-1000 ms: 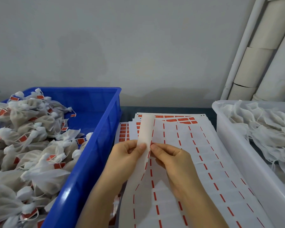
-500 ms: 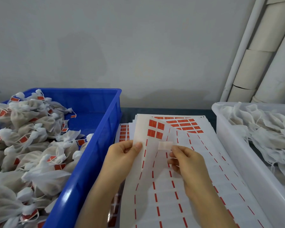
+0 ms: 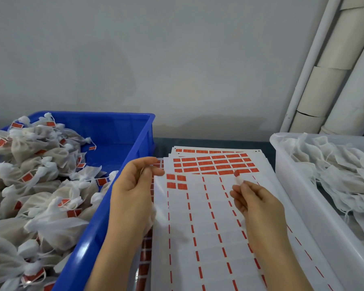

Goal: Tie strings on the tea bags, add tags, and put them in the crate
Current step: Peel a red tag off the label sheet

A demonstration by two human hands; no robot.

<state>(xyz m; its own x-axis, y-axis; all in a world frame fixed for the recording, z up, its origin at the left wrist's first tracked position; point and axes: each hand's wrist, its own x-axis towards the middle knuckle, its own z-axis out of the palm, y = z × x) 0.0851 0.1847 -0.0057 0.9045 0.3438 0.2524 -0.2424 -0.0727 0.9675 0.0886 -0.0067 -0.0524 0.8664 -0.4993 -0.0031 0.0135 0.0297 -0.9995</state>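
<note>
No legible text anywhere. The red tags (image 3: 216,164) on the sheets, just beyond the peeled tag (image 3: 239,179) pinched in the right hand (image 3: 259,204), may carry print, but it's too blurred to read. Same for the tags on the tea bags (image 3: 40,164) in the blue crate (image 3: 122,122), left of where the left hand (image 3: 132,185) pinches the sticker sheet (image 3: 210,217). No brand, nos. or signs readable.

A blue crate (image 3: 122,131), a stack of tag sheets (image 3: 210,227) and a white bin (image 3: 303,206) were set side by side on the dark surface (image 3: 214,142).
</note>
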